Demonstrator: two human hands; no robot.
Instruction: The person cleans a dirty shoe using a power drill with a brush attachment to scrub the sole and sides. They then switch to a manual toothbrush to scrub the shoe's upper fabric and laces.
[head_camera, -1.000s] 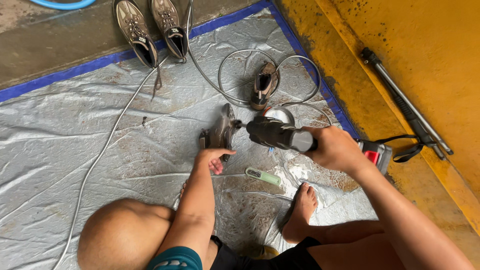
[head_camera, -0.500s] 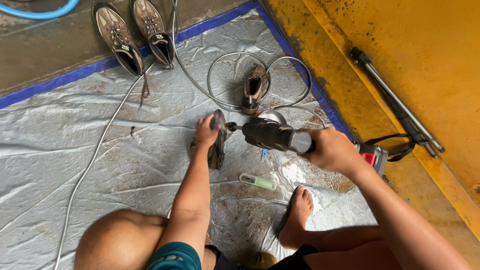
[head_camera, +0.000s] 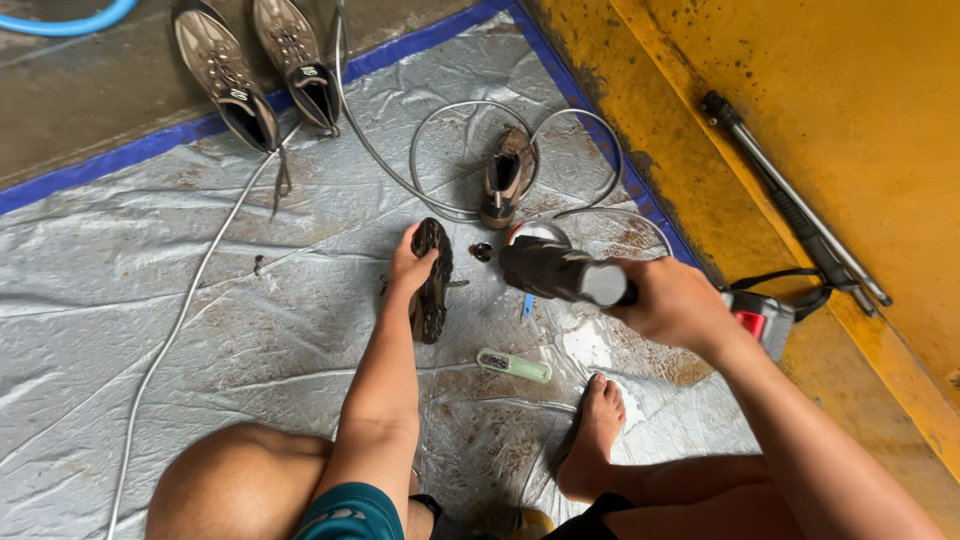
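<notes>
My left hand (head_camera: 410, 266) grips a muddy dark shoe (head_camera: 432, 280) by its upper end, holding it on edge on the silver tarp (head_camera: 200, 300) with the studded sole facing right. My right hand (head_camera: 675, 303) is closed around the handle of a black spray gun (head_camera: 560, 272) whose nozzle points left at the shoe's sole from a short distance. A grey hose (head_camera: 440, 190) loops on the tarp behind it.
Another muddy shoe (head_camera: 508, 175) lies beyond the gun. A pair of brown shoes (head_camera: 255, 75) rests at the tarp's far blue edge. A small green brush (head_camera: 513, 365) lies near my bare foot (head_camera: 592, 435). A yellow wall (head_camera: 800, 120) with a metal lance (head_camera: 790, 200) stands at right.
My left hand has picked the shoe up off the tarp and turned it on edge. The spray gun has stayed aimed at it.
</notes>
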